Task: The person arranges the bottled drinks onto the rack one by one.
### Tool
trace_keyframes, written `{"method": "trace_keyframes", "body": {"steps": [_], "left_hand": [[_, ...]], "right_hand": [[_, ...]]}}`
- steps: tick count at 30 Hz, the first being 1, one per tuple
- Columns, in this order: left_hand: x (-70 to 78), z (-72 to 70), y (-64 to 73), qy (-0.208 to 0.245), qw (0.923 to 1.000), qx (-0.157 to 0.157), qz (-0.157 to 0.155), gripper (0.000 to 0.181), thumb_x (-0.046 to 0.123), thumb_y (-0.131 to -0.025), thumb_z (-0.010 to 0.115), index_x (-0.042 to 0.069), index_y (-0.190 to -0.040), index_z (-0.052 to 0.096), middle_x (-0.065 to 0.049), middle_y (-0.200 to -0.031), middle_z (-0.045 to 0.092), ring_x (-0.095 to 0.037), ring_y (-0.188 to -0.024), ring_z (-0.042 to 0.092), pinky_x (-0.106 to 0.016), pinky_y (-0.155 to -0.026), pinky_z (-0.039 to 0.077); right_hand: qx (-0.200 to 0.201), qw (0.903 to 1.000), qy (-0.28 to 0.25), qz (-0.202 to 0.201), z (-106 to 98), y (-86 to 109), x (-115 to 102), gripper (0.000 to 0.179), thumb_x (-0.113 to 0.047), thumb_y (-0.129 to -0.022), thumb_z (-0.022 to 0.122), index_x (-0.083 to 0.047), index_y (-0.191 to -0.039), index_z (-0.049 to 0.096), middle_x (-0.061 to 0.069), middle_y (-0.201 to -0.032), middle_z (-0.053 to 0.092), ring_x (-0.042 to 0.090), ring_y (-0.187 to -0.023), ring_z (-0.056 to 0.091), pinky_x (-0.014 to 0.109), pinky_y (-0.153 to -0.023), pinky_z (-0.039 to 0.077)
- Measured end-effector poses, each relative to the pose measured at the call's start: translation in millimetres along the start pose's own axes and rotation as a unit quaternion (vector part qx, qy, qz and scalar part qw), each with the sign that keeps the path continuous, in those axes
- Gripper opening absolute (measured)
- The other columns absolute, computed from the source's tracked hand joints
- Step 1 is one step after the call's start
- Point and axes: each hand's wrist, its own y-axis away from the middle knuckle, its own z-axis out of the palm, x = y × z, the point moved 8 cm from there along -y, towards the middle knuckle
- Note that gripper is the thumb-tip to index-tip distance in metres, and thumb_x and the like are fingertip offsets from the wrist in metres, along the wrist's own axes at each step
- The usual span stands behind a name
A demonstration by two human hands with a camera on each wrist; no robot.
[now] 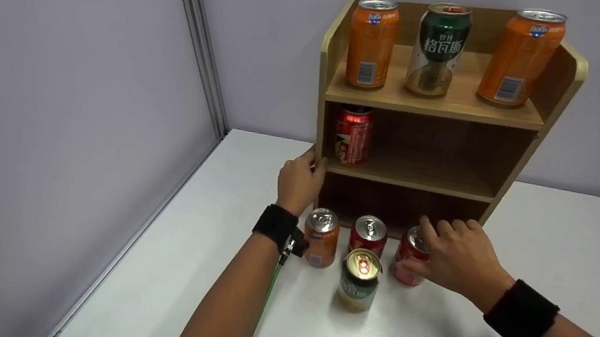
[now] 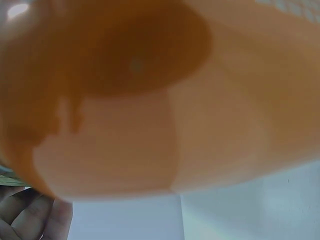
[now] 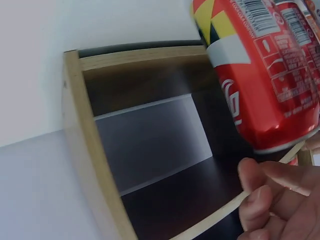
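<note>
My left hand (image 1: pixel 301 182) grips the left side panel of the wooden shelf (image 1: pixel 432 112), near the middle board. In the left wrist view its fingers (image 2: pixel 37 217) are bent, behind an orange can (image 2: pixel 215 115) that fills most of the picture. On the right, my right hand (image 1: pixel 459 255) hovers at a red cola can (image 1: pixel 409 259) on the table, its thumb side overlapping the can in the head view. The right wrist view puts the loosely bent fingers (image 3: pixel 260 200) just past the end of that red can (image 3: pixel 265 75).
Beside it on the white table (image 1: pixel 189 235) stand another red can (image 1: pixel 368 241), an orange can (image 1: pixel 320 242) and a green-and-gold can (image 1: pixel 358 287). Two orange cans (image 1: pixel 369 48) flank a green-and-white can (image 1: pixel 439 50) on the top board. A red can (image 1: pixel 353 135) occupies the middle level's left end.
</note>
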Motion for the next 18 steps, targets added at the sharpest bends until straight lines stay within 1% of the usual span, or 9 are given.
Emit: {"method": "trace_keyframes", "body": {"steps": [5, 9, 11, 14, 16, 18], "left_hand": [[-0.4, -0.4, 0.8, 0.000, 1.0000, 0.002, -0.003, 0.022, 0.024, -0.097, 0.060, 0.005, -0.099, 0.071, -0.011, -0.093, 0.073, -0.023, -0.079, 0.071, -0.035, -0.066, 0.055], [-0.9, 1.3, 1.9, 0.004, 0.9999, -0.006, -0.011, 0.023, 0.025, -0.097, 0.060, 0.006, -0.102, 0.071, -0.011, -0.095, 0.073, -0.022, -0.080, 0.070, -0.035, -0.065, 0.055], [-0.4, 1.8, 1.9, 0.006, 0.9999, -0.009, -0.011, 0.024, 0.025, -0.097, 0.060, 0.006, -0.104, 0.071, -0.011, -0.097, 0.073, -0.022, -0.081, 0.071, -0.034, -0.066, 0.055], [0.5, 0.9, 1.7, 0.008, 0.9999, -0.009, -0.010, 0.023, 0.024, -0.097, 0.060, 0.005, -0.102, 0.071, -0.011, -0.095, 0.073, -0.022, -0.080, 0.071, -0.034, -0.066, 0.055], [0.9, -0.1, 1.2, 0.005, 0.9999, -0.006, -0.009, 0.022, 0.023, -0.096, 0.060, 0.005, -0.100, 0.071, -0.011, -0.094, 0.073, -0.022, -0.079, 0.070, -0.035, -0.066, 0.055], [0.6, -0.7, 1.0, 0.002, 0.9999, -0.004, -0.009, 0.021, 0.023, -0.096, 0.060, 0.005, -0.096, 0.071, -0.011, -0.092, 0.073, -0.023, -0.078, 0.070, -0.035, -0.065, 0.054]], "right_hand": [[-0.047, 0.9985, 0.001, 0.027, 9, -5.5, -6, 0.091, -0.080, -0.073, 0.059, 0.004, -0.108, 0.062, 0.017, -0.073, 0.060, 0.036, -0.064, 0.060, 0.048, -0.059, 0.047], [-0.080, 0.9955, -0.014, 0.048, 16, -7.2, -7, 0.085, -0.076, -0.073, 0.064, 0.004, -0.103, 0.057, 0.013, -0.068, 0.054, 0.032, -0.057, 0.056, 0.046, -0.056, 0.045], [-0.080, 0.9949, -0.024, 0.055, 16, -7.3, -6, 0.081, -0.073, -0.074, 0.066, 0.003, -0.101, 0.056, 0.012, -0.068, 0.053, 0.030, -0.054, 0.054, 0.045, -0.054, 0.045], [-0.072, 0.9942, -0.052, 0.061, 15, -7.0, -5, 0.074, -0.066, -0.073, 0.072, 0.001, -0.100, 0.055, 0.011, -0.070, 0.054, 0.026, -0.050, 0.052, 0.044, -0.051, 0.047], [-0.067, 0.9925, -0.081, 0.062, 14, -6.5, -3, 0.069, -0.059, -0.073, 0.076, 0.000, -0.103, 0.055, 0.012, -0.073, 0.054, 0.024, -0.049, 0.051, 0.043, -0.049, 0.048], [-0.069, 0.9880, -0.120, 0.068, 15, -5.1, -1, 0.067, -0.053, -0.072, 0.080, -0.002, -0.108, 0.056, 0.011, -0.077, 0.054, 0.022, -0.050, 0.051, 0.041, -0.049, 0.049]]}}
